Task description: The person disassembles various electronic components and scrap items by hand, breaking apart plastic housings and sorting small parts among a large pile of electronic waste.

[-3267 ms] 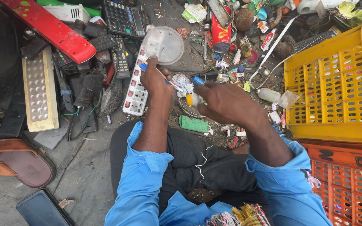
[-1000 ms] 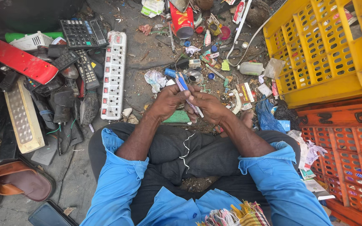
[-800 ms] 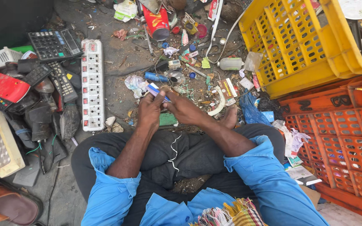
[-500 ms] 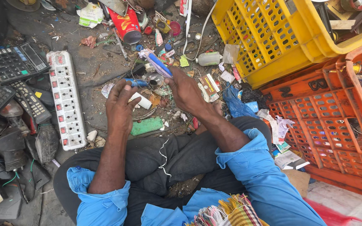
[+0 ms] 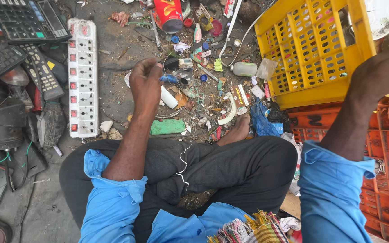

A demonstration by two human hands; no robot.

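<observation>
A sorting step was judged under way: the left hand [image 5: 146, 85] was pinched shut mid-frame over scattered scrap [image 5: 194, 85], its contents indiscernible, while the right hand [image 5: 383, 67], grip unseen, was raised over the yellow crate [image 5: 311, 85] at upper right

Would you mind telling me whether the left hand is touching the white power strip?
Apart. The head view shows bare grey ground between the left hand and the white power strip lying beside it.

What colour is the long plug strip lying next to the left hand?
The plug strip is white with red switches, seen in the head view.
</observation>
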